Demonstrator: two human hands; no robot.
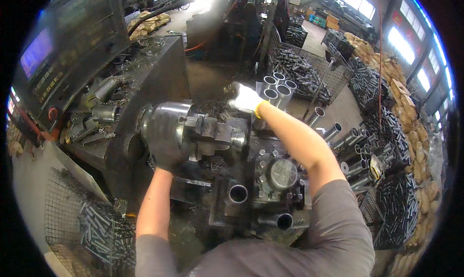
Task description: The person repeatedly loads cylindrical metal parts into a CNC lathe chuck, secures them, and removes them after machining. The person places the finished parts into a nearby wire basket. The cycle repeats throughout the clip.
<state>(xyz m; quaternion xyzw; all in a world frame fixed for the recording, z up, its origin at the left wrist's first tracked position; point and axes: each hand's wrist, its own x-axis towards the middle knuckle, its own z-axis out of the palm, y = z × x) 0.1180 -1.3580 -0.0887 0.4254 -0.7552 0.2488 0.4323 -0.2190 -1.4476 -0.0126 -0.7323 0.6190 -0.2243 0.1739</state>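
Note:
My left hand [170,156], in a dark glove, is at the near side of a lathe chuck [166,126]. Its fingers blend into the dark metal, so their grip is hidden. Bright stepped jaws [197,122] project from the chuck, with a shiny round metal piece [238,139] to their right. Beyond the jaws, my right hand [244,98] reaches out in a white glove with a yellow cuff. Glare washes out its fingers, and whether they hold something is unclear. Several steel tubes [279,90] stand upright just right of that hand.
A bolted tool post [284,173] sits right of the chuck. More tubes [357,150] lean at the right. Wire-mesh baskets hold metal parts, one behind [301,72] and one at lower left [105,233]. A control panel [43,70] stands left. Metal chips [214,110] lie behind the jaws.

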